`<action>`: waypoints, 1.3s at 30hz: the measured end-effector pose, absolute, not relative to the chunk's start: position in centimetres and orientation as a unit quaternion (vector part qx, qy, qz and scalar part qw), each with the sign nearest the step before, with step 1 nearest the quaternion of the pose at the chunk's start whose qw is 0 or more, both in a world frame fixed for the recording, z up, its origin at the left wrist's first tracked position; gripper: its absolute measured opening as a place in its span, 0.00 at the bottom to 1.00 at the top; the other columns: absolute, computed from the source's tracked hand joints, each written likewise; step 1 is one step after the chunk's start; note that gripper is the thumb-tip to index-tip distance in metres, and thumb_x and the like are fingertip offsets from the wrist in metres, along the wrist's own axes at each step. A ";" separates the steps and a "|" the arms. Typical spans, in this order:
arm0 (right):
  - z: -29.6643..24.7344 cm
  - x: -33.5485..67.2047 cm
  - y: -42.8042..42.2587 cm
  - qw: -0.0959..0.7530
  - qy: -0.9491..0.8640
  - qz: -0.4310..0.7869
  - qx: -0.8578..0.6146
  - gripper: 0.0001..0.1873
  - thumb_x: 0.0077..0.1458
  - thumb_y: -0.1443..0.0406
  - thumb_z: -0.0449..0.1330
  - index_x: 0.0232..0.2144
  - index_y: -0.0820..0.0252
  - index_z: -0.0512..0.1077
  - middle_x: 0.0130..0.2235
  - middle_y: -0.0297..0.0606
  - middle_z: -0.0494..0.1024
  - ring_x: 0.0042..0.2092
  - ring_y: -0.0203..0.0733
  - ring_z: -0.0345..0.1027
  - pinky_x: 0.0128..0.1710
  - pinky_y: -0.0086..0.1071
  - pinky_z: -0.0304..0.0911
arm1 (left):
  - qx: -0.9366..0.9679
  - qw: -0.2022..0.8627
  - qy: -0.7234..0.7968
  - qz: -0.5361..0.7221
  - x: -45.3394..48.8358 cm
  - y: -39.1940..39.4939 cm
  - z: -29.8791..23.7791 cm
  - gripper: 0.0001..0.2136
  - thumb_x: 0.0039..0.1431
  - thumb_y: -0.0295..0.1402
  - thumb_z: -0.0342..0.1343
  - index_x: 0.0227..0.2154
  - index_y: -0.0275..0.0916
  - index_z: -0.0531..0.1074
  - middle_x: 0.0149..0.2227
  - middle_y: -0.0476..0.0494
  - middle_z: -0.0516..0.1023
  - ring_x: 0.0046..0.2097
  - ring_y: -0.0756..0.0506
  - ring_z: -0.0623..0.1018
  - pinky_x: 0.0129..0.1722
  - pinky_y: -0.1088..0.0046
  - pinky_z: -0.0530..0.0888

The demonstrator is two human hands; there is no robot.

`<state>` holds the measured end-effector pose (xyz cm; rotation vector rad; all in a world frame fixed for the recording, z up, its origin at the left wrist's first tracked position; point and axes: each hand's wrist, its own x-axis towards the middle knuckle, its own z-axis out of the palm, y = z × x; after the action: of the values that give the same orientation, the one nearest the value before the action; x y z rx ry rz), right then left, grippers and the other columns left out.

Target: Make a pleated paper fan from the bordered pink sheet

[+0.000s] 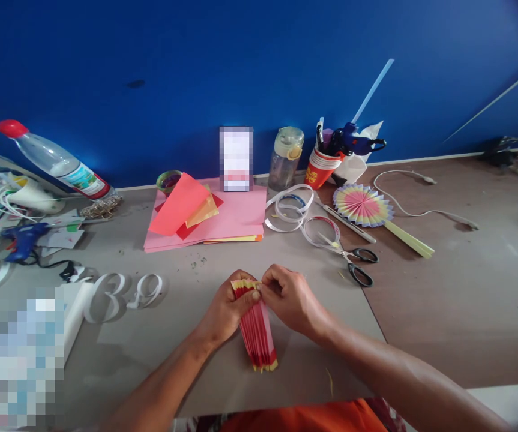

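A pleated strip of red paper with yellow edges (257,333) stands on the grey table (159,336) in front of me. My left hand (227,309) grips its upper end from the left, fingers closed round the folds. My right hand (288,297) pinches the same upper end from the right, thumb and fingers pressed together on the top folds. The lower end of the strip points toward me and rests free.
A stack of pink, red and yellow paper sheets (209,219) lies behind. Scissors (353,261), tape loops (290,207) and a finished paper fan (367,207) lie at the right. A cup of tools (322,165), bottles (286,156) and a blue glue gun (22,240) stand about.
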<state>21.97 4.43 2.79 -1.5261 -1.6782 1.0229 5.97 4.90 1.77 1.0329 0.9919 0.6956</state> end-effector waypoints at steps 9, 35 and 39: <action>3.6 22.2 4.6 0.267 -0.554 0.520 -0.593 0.09 0.52 0.64 0.54 0.21 0.59 0.66 0.17 0.27 0.64 0.21 0.31 0.55 0.21 0.25 0.50 | 0.484 0.673 0.474 0.297 6.4 5.0 1.8 0.18 0.50 0.47 0.61 0.29 0.38 0.63 0.23 0.55 0.65 0.24 0.54 0.64 0.25 0.78 0.61; 4.4 21.2 3.0 0.255 -0.599 0.547 -0.526 0.05 0.51 0.63 0.58 0.28 0.61 0.68 0.24 0.28 0.65 0.26 0.30 0.55 0.25 0.25 0.51 | 0.294 0.766 0.343 0.457 5.4 6.3 1.9 0.17 0.51 0.39 0.64 0.26 0.39 0.59 0.27 0.54 0.63 0.25 0.55 0.64 0.23 0.79 0.62; 4.4 20.6 2.4 0.267 -0.634 0.456 -0.565 0.04 0.48 0.68 0.58 0.24 0.60 0.66 0.24 0.28 0.65 0.25 0.30 0.54 0.26 0.25 0.50 | 0.305 0.743 0.360 0.475 5.8 6.0 1.9 0.15 0.52 0.38 0.63 0.27 0.39 0.61 0.29 0.53 0.64 0.27 0.54 0.66 0.24 0.78 0.63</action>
<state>20.57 2.44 4.41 -1.5258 -1.7110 1.2303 5.82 6.01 1.89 0.6673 0.7885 1.0413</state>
